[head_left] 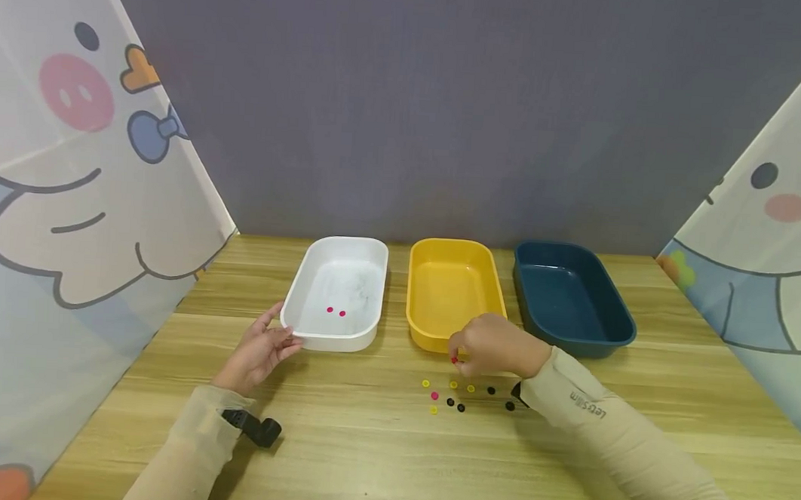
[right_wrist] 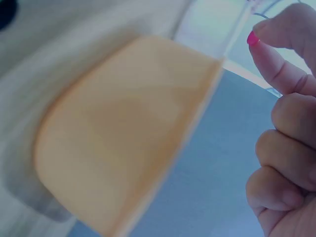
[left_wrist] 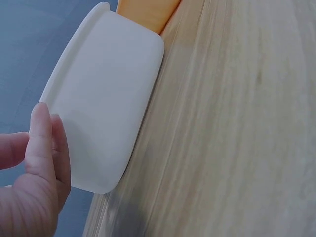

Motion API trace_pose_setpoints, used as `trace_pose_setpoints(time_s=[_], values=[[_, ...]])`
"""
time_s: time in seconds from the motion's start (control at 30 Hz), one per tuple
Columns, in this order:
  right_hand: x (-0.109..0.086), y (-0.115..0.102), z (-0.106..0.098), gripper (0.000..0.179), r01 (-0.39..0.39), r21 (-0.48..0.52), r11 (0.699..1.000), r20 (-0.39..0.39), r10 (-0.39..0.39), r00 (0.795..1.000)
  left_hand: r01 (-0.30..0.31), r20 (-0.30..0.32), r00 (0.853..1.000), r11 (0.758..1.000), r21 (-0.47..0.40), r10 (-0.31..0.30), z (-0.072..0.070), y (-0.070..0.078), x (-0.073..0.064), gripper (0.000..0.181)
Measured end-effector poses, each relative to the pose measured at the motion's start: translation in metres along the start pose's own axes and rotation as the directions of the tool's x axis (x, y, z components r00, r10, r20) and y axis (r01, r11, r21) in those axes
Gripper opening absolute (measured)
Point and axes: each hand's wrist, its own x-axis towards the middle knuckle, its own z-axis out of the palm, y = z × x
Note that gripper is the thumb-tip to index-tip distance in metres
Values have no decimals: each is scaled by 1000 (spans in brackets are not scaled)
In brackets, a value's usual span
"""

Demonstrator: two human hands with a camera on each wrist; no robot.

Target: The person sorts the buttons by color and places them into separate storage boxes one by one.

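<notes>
My right hand [head_left: 494, 345] pinches a small red button [right_wrist: 253, 38] between thumb and index fingertip, its other fingers curled into the palm. It is at the front right corner of the yellow bin [head_left: 418, 334], above the table. My left hand [head_left: 257, 354] rests against the front left corner of the white bin [head_left: 334, 343], fingers fairly straight along its wall and rim. Inside the white bin lie two red buttons [head_left: 342, 313]. On the table in front of the bins are several loose buttons: yellow [head_left: 471, 389], black [head_left: 461, 408] and one red [head_left: 435, 396].
A dark blue bin [head_left: 620, 343] stands right of the yellow one, the three in a row at the back of the wooden table [head_left: 363, 452]. Behind them rises a grey panel [head_left: 407, 114]. Cartoon-printed sheets [head_left: 103, 212] flank both sides.
</notes>
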Motion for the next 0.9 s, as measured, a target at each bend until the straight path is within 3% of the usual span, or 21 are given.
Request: trace_pose_setpoints(time_s=[0.23,0.6,0.9], values=[[2,0,-10,5,31,-34,999,-59,-33,998,23,16,1000,999,34,-23,0,1,0,67],[6,-2,-9,5,39,-31,999,-71,-41,997,52,37,998,998,36,-54,-2,2,-1,67],[11,-1,-9,5,77,-34,996,-145,-81,986,31,46,998,999,27,-32,-3,0,1,66]])
